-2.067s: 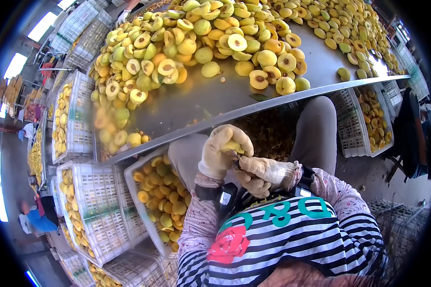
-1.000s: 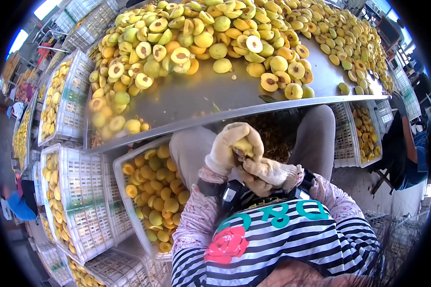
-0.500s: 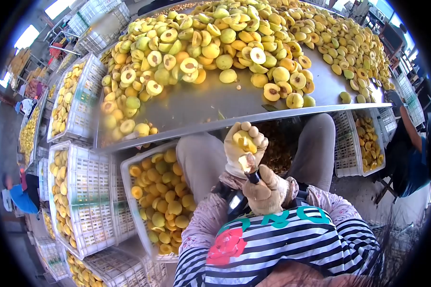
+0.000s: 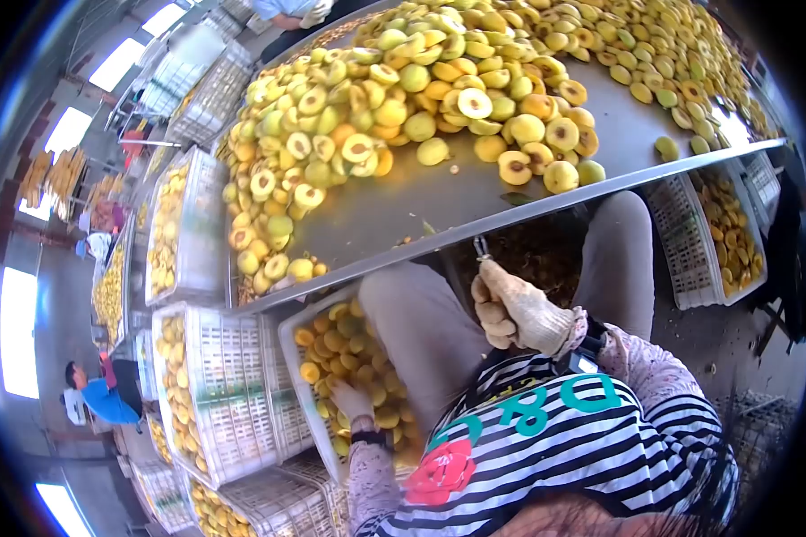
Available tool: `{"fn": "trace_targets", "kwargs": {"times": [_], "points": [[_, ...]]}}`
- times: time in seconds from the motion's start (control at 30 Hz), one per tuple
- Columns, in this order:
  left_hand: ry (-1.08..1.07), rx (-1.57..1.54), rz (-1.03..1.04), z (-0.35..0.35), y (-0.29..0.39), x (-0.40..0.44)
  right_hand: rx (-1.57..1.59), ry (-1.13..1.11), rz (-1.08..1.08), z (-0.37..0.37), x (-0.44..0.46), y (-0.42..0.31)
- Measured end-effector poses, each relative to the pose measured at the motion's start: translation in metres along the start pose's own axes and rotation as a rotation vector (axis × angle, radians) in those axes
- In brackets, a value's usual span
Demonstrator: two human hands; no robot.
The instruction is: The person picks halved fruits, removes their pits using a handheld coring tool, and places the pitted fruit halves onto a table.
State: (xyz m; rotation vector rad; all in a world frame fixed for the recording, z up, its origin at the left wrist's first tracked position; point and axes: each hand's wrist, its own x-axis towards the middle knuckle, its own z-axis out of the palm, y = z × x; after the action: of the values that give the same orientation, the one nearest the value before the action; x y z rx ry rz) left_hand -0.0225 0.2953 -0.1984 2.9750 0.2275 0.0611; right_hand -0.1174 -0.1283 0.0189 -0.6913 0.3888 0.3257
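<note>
My left hand (image 4: 353,400), gloved, reaches down into a white crate (image 4: 308,394) of yellow fruit halves at the left of my legs; its fingers are blurred among the fruit. My right hand (image 4: 521,309), in a pale glove, is closed around a small metal pitting tool (image 4: 482,247), whose looped tip points up near the table's front edge. On the metal table (image 4: 376,210) lies a big heap of halved yellow-green fruit (image 4: 421,80), many with the cut face and brown centre showing.
Stacked white crates (image 4: 242,376) of fruit stand at the left, another fruit crate (image 4: 690,242) at the right. Dark scraps (image 4: 533,259) lie between my knees, below the table edge. A person in blue (image 4: 107,398) is at the far left; another person's gloved hand (image 4: 317,12) shows beyond the table.
My left hand has left the front of my body, where it held a fruit, and moved into the crate. My right hand has risen slightly with the tool. The camera view has tilted.
</note>
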Motion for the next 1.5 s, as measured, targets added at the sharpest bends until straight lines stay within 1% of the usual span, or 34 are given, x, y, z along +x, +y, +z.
{"fn": "trace_targets", "kwargs": {"times": [0.03, 0.1, 0.17, 0.2, 0.23, 0.3, 0.33, 0.37, 0.43, 0.5, 0.53, 0.57, 0.6, 0.63, 0.67, 0.7, 0.73, 0.77, 0.8, 0.83, 0.9, 0.93, 0.97, 1.03, 1.07, 1.13, 1.17, 1.23, 1.27, 1.33, 1.37, 1.4, 1.5], "points": [[-0.016, 0.157, 0.031, -0.002, -0.006, -0.015, 0.002, 0.004, -0.027, 0.001, -0.001, -0.002], [-0.080, 0.182, 0.048, -0.042, 0.029, 0.004, -0.099, 0.049, -0.166, -0.001, -0.003, -0.004], [0.224, -0.318, 0.441, -0.084, 0.103, 0.023, -0.048, 0.124, 0.002, -0.009, 0.002, -0.009], [0.213, -0.488, 0.532, -0.115, 0.157, 0.025, -0.019, 0.162, 0.081, -0.016, 0.003, -0.012], [0.203, -0.662, 0.620, -0.142, 0.216, 0.023, -0.114, 0.102, -0.027, -0.022, -0.002, -0.004], [-0.002, -0.930, 0.792, -0.167, 0.311, 0.024, -0.079, 0.046, -0.065, -0.028, -0.008, -0.007], [-0.058, -0.861, 0.852, -0.163, 0.349, 0.027, -0.095, 0.055, -0.097, -0.028, -0.016, -0.019], [-0.111, -0.790, 0.914, -0.160, 0.385, 0.030, -0.135, 0.074, -0.173, -0.033, -0.024, -0.029], [-0.230, -0.678, 1.022, -0.135, 0.449, 0.043, -0.050, 0.096, -0.262, -0.053, -0.029, -0.035], [-0.140, -0.510, 1.158, -0.093, 0.497, 0.055, 0.061, 0.035, -0.314, -0.079, -0.036, -0.033], [-0.103, -0.348, 1.180, -0.099, 0.517, 0.042, 0.120, 0.005, -0.333, -0.090, -0.038, -0.032], [-0.205, -0.194, 1.052, -0.103, 0.527, 0.025, 0.093, 0.004, -0.391, -0.099, -0.039, -0.033], [-0.353, -0.243, 1.026, -0.104, 0.535, 0.022, 0.069, 0.004, -0.448, -0.106, -0.040, -0.031], [-0.503, -0.284, 0.993, -0.103, 0.540, 0.020, 0.037, 0.107, -0.410, -0.100, -0.048, -0.038], [-0.597, -0.448, 0.957, -0.097, 0.534, 0.021, 0.008, 0.207, -0.366, -0.095, -0.057, -0.045], [-0.678, -0.619, 0.915, -0.091, 0.525, 0.025, -0.031, 0.255, -0.430, -0.094, -0.057, -0.050], [-0.757, -0.787, 0.867, -0.102, 0.518, 0.018, -0.067, 0.304, -0.495, -0.094, -0.057, -0.053], [-1.014, -1.201, 0.708, -0.114, 0.500, 0.004, -0.100, 0.354, -0.554, -0.092, -0.056, -0.054], [-0.994, -1.262, 0.705, -0.133, 0.482, -0.013, -0.273, 0.504, -0.565, -0.088, -0.055, -0.058], [-0.969, -1.329, 0.696, -0.145, 0.463, -0.026, -0.399, 0.517, -0.673, -0.086, -0.046, -0.056], [-1.207, -1.537, 0.500, -0.155, 0.428, -0.046, -0.674, 0.522, -0.883, -0.083, -0.028, -0.047], [-1.351, -1.616, 0.429, -0.166, 0.417, -0.058, -0.801, 0.516, -0.754, -0.072, -0.036, -0.050], [-1.298, -1.640, 0.407, -0.160, 0.403, -0.063, -0.870, 0.505, -0.734, -0.068, -0.035, -0.050], [-1.142, -1.587, 0.555, -0.156, 0.380, -0.068, -1.005, 0.485, -0.694, -0.059, -0.032, -0.047], [-1.119, -1.635, 0.494, -0.155, 0.371, -0.072, -0.989, 0.460, -0.710, -0.053, -0.031, -0.044], [-1.072, -1.727, 0.380, -0.154, 0.360, -0.077, -0.969, 0.451, -0.674, -0.047, -0.024, -0.035], [-1.014, -1.735, 0.410, -0.151, 0.356, -0.077, -0.959, 0.446, -0.658, -0.043, -0.021, -0.032], [-0.901, -1.738, 0.470, -0.144, 0.347, -0.075, -0.999, 0.446, -0.558, -0.029, -0.020, -0.029], [-0.860, -1.767, 0.405, -0.143, 0.345, -0.075, -1.017, 0.449, -0.508, -0.022, -0.022, -0.029], [-0.766, -1.821, 0.272, -0.147, 0.348, -0.071, -0.959, 0.004, -0.089, -0.016, -0.032, -0.038], [-0.741, -1.942, 0.282, -0.133, 0.342, -0.058, -0.909, -0.222, 0.123, -0.015, -0.034, -0.039], [-0.842, -2.001, 0.150, -0.134, 0.335, -0.047, -0.895, -0.363, -0.282, -0.026, -0.025, -0.010], [-1.141, -2.168, -0.245, -0.134, 0.321, -0.037, -0.594, 0.029, -0.010, -0.028, -0.015, -0.008]]}}
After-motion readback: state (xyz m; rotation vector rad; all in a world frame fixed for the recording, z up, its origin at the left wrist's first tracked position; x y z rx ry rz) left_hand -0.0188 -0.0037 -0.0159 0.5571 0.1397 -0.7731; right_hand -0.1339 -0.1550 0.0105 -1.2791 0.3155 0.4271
